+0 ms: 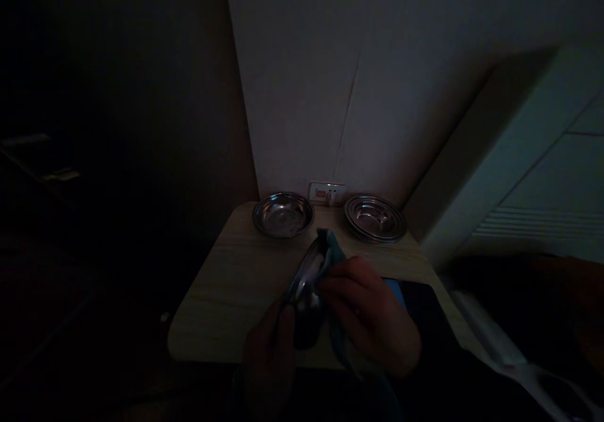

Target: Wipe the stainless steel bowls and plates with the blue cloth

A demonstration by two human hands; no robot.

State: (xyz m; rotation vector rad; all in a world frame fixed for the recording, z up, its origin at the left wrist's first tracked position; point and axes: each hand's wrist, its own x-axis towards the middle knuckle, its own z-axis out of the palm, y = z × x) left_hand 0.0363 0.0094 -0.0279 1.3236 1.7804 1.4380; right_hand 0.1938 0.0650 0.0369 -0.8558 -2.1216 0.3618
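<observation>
Near the front of a small wooden table (212, 309), a shiny metal bowl (304, 296) is held up and tilted on its side. My left hand (274, 340) grips its lower left rim, thumb over the edge. In my right hand (368, 302) is a teal cloth (333, 252), pinched and pressed against the bowl's right side. Part of the cloth hangs down below my right fingers. Dim light hides much of the bowl's underside.
Another metal bowl (283, 216) stands at the table's back left. Several nested metal bowls (375, 219) stand at the back right. Between them a socket panel (326, 192) is on the wall (302, 95). A dark flat object (422, 305) lies by my right forearm.
</observation>
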